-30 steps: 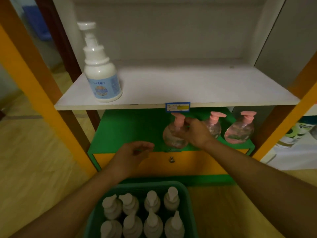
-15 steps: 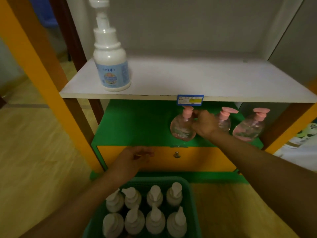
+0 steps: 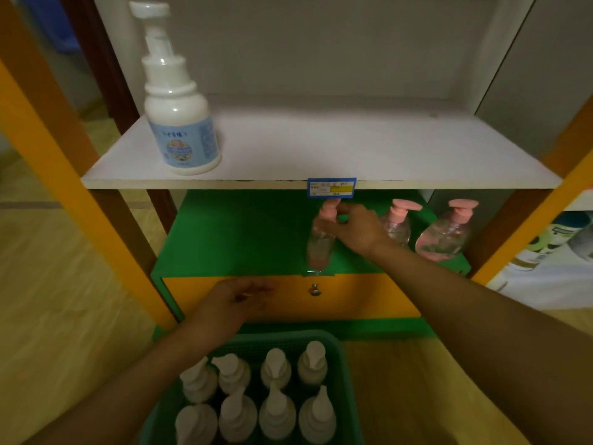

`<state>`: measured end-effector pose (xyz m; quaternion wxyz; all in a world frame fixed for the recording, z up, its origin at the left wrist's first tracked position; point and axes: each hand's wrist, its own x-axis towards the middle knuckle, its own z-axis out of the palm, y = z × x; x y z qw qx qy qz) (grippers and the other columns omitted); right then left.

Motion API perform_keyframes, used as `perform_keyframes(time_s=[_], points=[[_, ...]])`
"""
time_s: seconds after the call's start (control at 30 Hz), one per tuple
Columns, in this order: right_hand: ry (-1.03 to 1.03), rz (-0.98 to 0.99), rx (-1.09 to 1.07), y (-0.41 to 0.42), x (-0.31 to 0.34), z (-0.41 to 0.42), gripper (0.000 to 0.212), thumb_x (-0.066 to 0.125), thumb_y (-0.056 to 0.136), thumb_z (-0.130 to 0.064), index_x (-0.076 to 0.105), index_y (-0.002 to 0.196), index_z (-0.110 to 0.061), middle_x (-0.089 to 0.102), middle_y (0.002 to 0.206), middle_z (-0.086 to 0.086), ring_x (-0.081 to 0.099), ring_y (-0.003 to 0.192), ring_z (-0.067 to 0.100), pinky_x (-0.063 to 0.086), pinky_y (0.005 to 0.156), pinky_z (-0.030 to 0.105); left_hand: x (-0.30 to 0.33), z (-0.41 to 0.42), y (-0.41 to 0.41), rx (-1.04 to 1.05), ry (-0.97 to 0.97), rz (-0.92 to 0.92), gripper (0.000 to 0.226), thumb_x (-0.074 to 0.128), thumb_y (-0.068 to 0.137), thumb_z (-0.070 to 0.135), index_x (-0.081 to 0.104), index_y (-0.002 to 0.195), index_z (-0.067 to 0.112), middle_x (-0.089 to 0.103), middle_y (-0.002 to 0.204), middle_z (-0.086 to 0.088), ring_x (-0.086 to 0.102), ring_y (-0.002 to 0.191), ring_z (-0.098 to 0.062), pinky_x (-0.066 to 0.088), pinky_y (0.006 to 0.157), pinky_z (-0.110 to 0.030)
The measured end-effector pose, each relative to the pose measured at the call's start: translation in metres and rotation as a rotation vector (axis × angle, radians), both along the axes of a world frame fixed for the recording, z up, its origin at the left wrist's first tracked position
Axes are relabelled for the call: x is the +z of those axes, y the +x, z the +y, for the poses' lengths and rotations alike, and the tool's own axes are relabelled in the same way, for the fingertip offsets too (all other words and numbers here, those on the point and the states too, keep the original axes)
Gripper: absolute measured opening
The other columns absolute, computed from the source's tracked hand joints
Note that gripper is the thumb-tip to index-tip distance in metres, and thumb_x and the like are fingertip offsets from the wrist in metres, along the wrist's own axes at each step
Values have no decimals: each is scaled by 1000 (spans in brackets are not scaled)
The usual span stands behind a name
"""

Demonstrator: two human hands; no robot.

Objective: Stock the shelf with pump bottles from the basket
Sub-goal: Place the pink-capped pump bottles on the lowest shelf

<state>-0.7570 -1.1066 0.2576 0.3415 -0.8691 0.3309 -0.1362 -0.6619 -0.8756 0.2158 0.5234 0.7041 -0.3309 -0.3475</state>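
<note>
A right hand (image 3: 356, 229) pinches a clear pump bottle's pink pump (image 3: 330, 209) on the green shelf (image 3: 240, 239); the left hand (image 3: 234, 303), fingers loosely curled, hovers above the basket (image 3: 345, 380).

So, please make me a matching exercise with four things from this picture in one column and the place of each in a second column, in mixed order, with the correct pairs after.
Things:
1. white pump bottle
2. price tag
3. eight pale pump bottles
4. three pink-capped clear bottles

Places:
A. in the green basket
B. on the green lower shelf
C. standing on the left of the white upper shelf
D. on the front edge of the white upper shelf

Right pairs: 1-C, 2-D, 3-A, 4-B
</note>
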Motion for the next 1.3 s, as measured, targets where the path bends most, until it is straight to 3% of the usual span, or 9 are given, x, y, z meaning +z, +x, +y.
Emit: perform_keyframes(time_s=[0.13, 0.27, 0.47, 0.7, 0.83, 0.9, 1.0, 1.13, 1.3], points=[[21, 52, -60, 7, 2, 2, 46, 61, 82, -53, 58, 110, -17, 63, 106, 1, 59, 91, 20, 48, 77, 31, 7, -3, -4, -29, -3, 34, 28, 54, 90, 3, 64, 88, 30, 65, 94, 12, 61, 91, -10, 49, 65, -10], [207, 43, 137, -3, 3, -1, 46, 70, 81, -29, 51, 121, -17, 61, 116, 3, 58, 111, 23, 47, 96, 39, 9, -4, -5, -34, 13, 27, 27, 54, 91, 3, 63, 89, 28, 64, 95, 10, 60, 92, -10, 47, 64, -9], [-174, 120, -139, -1, -10, -13, 26, 67, 83, -34, 63, 101, -16, 70, 100, 5, 66, 85, 22, 55, 79, 36, 9, -5, -11, -69, 7, 14, 28, 55, 90, 3, 64, 88, 29, 65, 93, 13, 61, 89, -6, 48, 66, -10], [-157, 99, -181, -3, -16, -9, 30, 69, 81, -37, 60, 96, -12, 70, 95, 9, 63, 79, 22, 53, 75, 35, 1, -2, -7, -69, 23, -37, 30, 56, 89, 2, 64, 86, 30, 65, 94, 10, 61, 95, -17, 47, 85, -28], [-168, -38, -208, -12, -18, -2, 53, 72, 77, -43, 53, 113, -8, 62, 99, 7, 60, 85, 23, 52, 73, 37, -2, -1, -8, -69, 14, -49, 30, 55, 90, 2, 63, 86, 30, 64, 95, 11, 60, 93, -10, 48, 83, -21], [-226, -165, -218, -22, -23, 5, 53, 73, 74, -44, 52, 109, -9, 57, 96, 4, 54, 82, 19, 50, 70, 35, -4, 3, -8, -88, 34, -77, 29, 55, 90, 3, 62, 87, 31, 62, 96, 15, 60, 88, 5, 49, 79, -11], [-269, -236, -114, -37, -22, 21, 31, 71, 79, -36, 54, 91, -13, 58, 84, 1, 54, 74, 15, 43, 64, 26, -3, 18, -9, -155, 99, -153, 24, 59, 88, 7, 62, 92, 31, 62, 97, 16, 60, 83, 13, 46, 75, -3], [-26, -138, 141, -45, -26, 66, 11, 67, 85, -26, 64, 90, -16, 64, 80, -2, 58, 68, 8, 41, 57, 14, -14, 49, -13, -224, 267, -201, 23, 58, 90, 16, 64, 111, 24, 60, 102, 21, 58, 94, 5, 48, 81, -10], [202, 112, 378, -53, -96, 152, 8, 61, 89, -29, 63, 96, -26, 63, 91, -13, 59, 84, 1, 48, 76, 21, -59, 107, -24, -301, 500, -233, 25, 56, 91, 22, 61, 115, 27, 61, 113, 7, 59, 102, -6, 48, 88, -21]])
